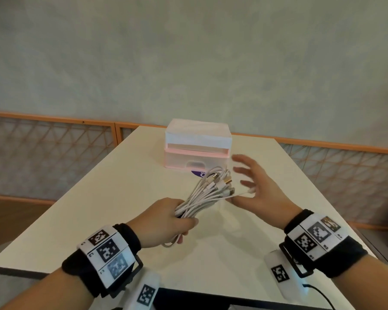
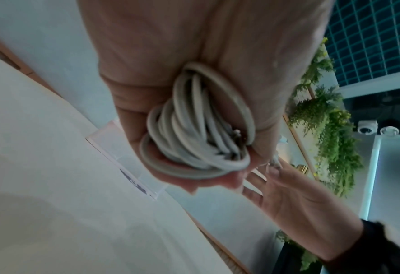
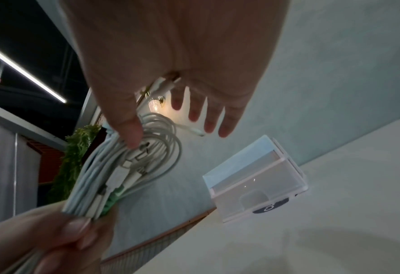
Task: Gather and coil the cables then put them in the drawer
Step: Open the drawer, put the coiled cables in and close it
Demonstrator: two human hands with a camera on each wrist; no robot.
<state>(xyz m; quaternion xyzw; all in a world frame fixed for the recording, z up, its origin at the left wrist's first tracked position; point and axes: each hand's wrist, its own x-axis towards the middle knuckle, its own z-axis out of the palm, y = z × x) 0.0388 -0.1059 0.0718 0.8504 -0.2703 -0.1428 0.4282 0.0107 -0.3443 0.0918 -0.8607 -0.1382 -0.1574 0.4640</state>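
Note:
My left hand (image 1: 166,220) grips a bundle of coiled white cables (image 1: 206,193) above the table, its fingers curled round the loops (image 2: 194,129). The plug ends fan out toward the drawer unit. My right hand (image 1: 255,186) is spread open just right of the bundle, its thumb touching the cables (image 3: 128,166) and one loose plug end lying across its fingers. The small pink and white drawer unit (image 1: 197,146) stands at the table's far middle, its lower drawer (image 3: 255,187) pulled slightly forward.
The white table (image 1: 99,209) runs from me to the wall. A purple sticker (image 1: 199,174) lies in front of the drawer unit. Orange-framed lattice panels (image 1: 54,142) line the table's far side. Green plants (image 2: 330,129) hang beyond.

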